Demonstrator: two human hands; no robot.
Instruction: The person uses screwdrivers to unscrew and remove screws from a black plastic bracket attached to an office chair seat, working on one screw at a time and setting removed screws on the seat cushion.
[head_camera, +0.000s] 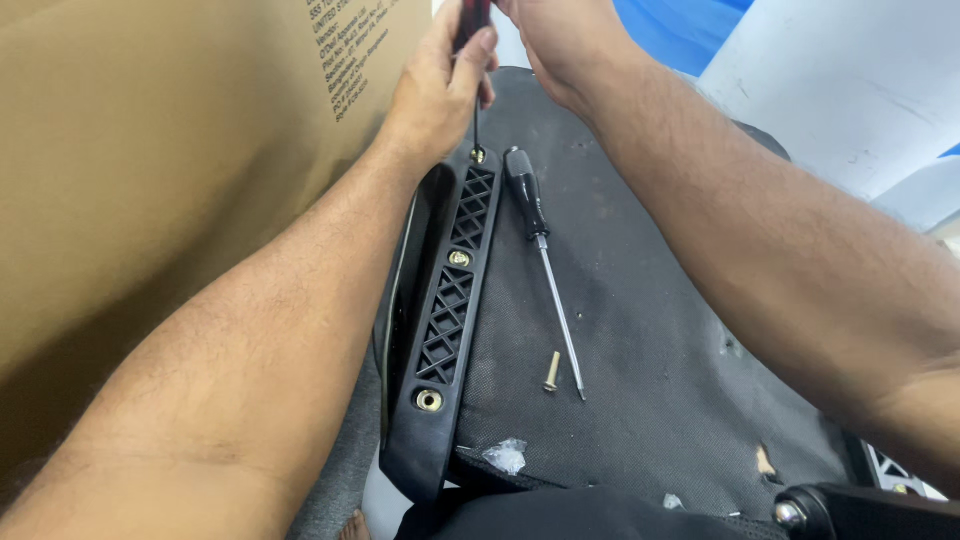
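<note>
1. Left hand (435, 95) has its grip closed round the dark red handle of a thin-shafted screwdriver (472, 30). The tip sits in the top brass screw (478, 155) of the black plastic lattice bracket (447, 310). If we lose downward pressure, we'd expect the tip to cam out and chew the head.
2. Right hand (560, 40) is mostly cut off at the top edge, near the handle end. We cannot tell how far its grip is closed or whether it touches the handle. If it isn't steadying, the shaft may tilt off axis and cross-thread.
3. The shaft is thin, so side load from the left wrist could bend it, or skid the tip onto the lattice.
4. The bracket lies along the edge of the dark grey fabric seat panel (640, 330). One brass screw sits mid-bracket (459, 258) and the lower hole holds a brass insert (429, 400). With fixings apparently not all tight, the bracket could pivot under torque.
5. A spare black-handled screwdriver (543, 260) lies just beside the bracket, and a loose brass screw (551, 371) lies near its tip. A forearm sweep could roll either off the fabric.
6. A brown cardboard box (170, 140) crowds the left elbow, limiting wrist swing.
</note>
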